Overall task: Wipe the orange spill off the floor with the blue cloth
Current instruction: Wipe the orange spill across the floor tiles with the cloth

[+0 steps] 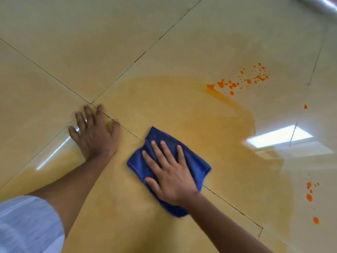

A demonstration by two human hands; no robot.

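A folded blue cloth [198, 162] lies flat on the beige tiled floor [91, 42]. My right hand [169, 172] presses down on the cloth with its fingers spread. My left hand [94, 130] rests palm down on the bare tile to the left of the cloth, holding nothing. A wide thin orange smear [191, 110] covers the floor around and beyond the cloth. Bright orange drops [242, 79] sit at the smear's far right edge, and more orange drops [310, 194] lie at the right.
Dark grout lines cross the tiles near both hands. A ceiling light reflects off the glossy floor [279, 136] at the right. A grey metal tube [317, 2] shows at the top right corner. A white sleeve [25, 225] fills the bottom left.
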